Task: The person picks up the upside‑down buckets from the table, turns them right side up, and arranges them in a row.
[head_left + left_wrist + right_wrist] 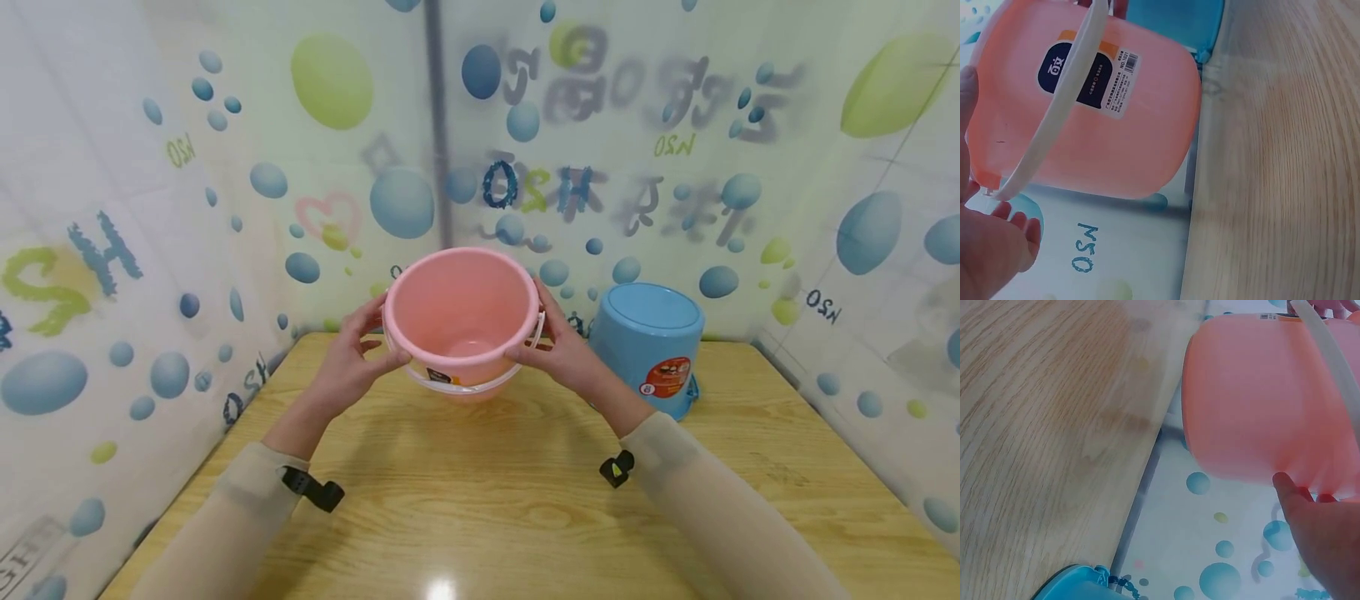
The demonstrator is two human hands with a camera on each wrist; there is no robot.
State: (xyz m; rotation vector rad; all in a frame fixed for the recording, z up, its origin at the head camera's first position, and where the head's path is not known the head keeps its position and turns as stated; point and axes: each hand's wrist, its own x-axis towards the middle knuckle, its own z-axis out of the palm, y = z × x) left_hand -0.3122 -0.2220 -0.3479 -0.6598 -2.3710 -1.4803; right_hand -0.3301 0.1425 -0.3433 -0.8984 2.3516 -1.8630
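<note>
A pink bucket is held in both hands above a wooden table, its mouth tilted toward the wearer. It looks like thin plastic: probably light, smooth enough to slip, and likely to flex at the walls if squeezed. The thick rim seems the firmest place to hold; the loose white handle hangs across the front and would probably swing. The left hand and right hand grasp opposite sides, spread wide, thumbs toward the front, fingers around the sides. A blue bucket stands upside down to the right.
</note>
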